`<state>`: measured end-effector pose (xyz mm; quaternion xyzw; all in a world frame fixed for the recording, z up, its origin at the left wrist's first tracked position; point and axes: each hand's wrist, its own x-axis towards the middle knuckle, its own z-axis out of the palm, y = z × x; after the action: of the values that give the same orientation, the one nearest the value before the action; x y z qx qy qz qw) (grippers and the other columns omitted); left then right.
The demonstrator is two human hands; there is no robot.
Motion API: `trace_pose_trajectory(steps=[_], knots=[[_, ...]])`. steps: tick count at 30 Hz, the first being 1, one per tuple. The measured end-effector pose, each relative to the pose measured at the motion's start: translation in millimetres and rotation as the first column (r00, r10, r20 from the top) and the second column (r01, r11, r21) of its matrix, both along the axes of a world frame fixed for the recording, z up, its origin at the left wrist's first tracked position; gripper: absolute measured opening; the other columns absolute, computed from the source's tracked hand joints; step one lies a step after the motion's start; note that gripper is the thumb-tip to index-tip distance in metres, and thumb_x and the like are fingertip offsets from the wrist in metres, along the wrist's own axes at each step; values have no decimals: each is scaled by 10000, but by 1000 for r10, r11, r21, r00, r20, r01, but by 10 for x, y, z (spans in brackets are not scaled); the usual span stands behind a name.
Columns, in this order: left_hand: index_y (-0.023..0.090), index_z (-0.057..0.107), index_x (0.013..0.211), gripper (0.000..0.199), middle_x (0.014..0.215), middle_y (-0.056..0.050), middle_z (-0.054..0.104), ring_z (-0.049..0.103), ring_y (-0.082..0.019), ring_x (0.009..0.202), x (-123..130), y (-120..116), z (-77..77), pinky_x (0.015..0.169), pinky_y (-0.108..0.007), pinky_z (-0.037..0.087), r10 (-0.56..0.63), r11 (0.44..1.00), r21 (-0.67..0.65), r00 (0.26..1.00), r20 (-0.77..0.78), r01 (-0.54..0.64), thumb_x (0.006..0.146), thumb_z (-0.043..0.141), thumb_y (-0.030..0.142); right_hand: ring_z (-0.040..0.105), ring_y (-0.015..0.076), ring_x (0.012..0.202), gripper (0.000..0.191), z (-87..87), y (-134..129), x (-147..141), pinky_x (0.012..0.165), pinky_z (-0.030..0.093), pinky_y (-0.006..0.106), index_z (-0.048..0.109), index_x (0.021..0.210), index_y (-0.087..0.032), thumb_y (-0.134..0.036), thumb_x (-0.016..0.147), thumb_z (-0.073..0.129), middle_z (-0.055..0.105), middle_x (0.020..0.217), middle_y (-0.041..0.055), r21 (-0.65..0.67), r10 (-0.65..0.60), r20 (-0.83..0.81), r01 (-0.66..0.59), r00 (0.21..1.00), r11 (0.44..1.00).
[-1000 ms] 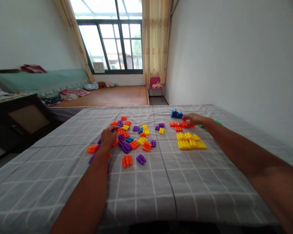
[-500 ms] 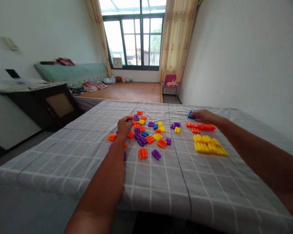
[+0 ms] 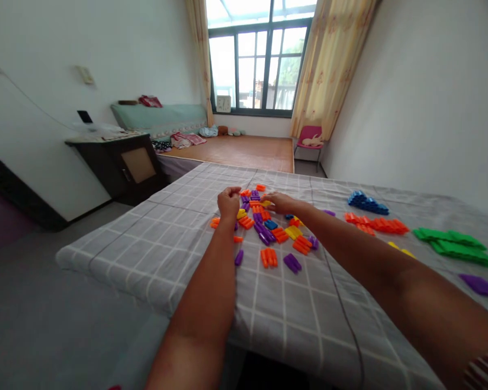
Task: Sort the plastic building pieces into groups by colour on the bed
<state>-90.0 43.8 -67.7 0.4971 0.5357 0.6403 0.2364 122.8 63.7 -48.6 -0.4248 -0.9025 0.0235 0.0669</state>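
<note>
Plastic toy blocks, each like short tubes joined side by side, lie in a loose mixed pile on the checked tablecloth. My left hand (image 3: 228,203) is at the pile's far left side, fingers loosely bent and apart, with nothing visible in them. Across from it, my right hand (image 3: 282,203) reaches in from the right, its fingertips closed on a yellow block (image 3: 265,203). Between and below the hands are purple blocks (image 3: 263,234), orange blocks (image 3: 269,258) and a dark blue block (image 3: 270,224). My right forearm covers part of the pile's right side.
Sorted by colour at the right are blue blocks (image 3: 366,202), red-orange blocks (image 3: 376,223), green blocks (image 3: 451,245) and a purple group (image 3: 480,285). My right arm mostly hides the yellow group (image 3: 400,249). Beyond the table (image 3: 195,216) are a bed, a cabinet and a chair.
My right hand has left the blue group and moved left to the mixed pile, where it touches a yellow block. My left hand's fingers have loosened. The view has swung, showing green blocks.
</note>
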Motion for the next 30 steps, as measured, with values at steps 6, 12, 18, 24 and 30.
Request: trace_pose_trajectory(steps=[6, 12, 18, 24, 30], knots=[[144, 712, 825, 281, 721, -36, 682, 652, -137, 719, -86, -19, 174, 591, -200, 474, -7, 998, 60, 944, 329, -14, 646, 498, 115, 590, 255, 1057, 328, 172, -26, 83, 839, 465, 310, 672, 1093, -217, -206, 766, 656, 659, 1173, 79, -1, -220, 190, 224, 957, 974], [146, 692, 818, 263, 736, -31, 668, 643, -125, 730, -192, -85, 302, 587, -185, 460, 61, 995, 44, 880, 472, -92, 634, 505, 131, 592, 234, 1016, 252, 244, -421, -502, 822, 446, 307, 671, 1057, -188, -311, 887, 532, 678, 1086, 92, 33, -10, 56, 8, 998, 999], [147, 691, 791, 257, 753, -34, 673, 642, -122, 725, -167, -89, 210, 593, -191, 455, 17, 999, -40, 883, 470, 1, 615, 505, 124, 599, 280, 975, 378, 170, -746, -769, 762, 470, 344, 641, 1140, -166, -364, 819, 611, 687, 1015, 126, -27, 22, 98, -20, 995, 999], [145, 696, 760, 238, 736, -40, 684, 648, -140, 724, -69, -73, 169, 580, -199, 455, -27, 998, -40, 926, 376, 46, 609, 512, 136, 600, 192, 1024, 374, 196, -622, -289, 910, 440, 302, 627, 1189, -180, -196, 817, 595, 674, 1145, 69, -104, 184, -109, -195, 977, 975], [152, 706, 786, 266, 728, -34, 682, 646, -139, 726, -11, -56, 136, 588, -206, 463, -47, 997, -42, 940, 337, 65, 605, 512, 131, 655, 175, 879, 240, 373, -377, 701, 777, 487, 270, 696, 1029, -189, -201, 841, 548, 727, 993, 51, -156, -309, -44, 299, 950, 941]])
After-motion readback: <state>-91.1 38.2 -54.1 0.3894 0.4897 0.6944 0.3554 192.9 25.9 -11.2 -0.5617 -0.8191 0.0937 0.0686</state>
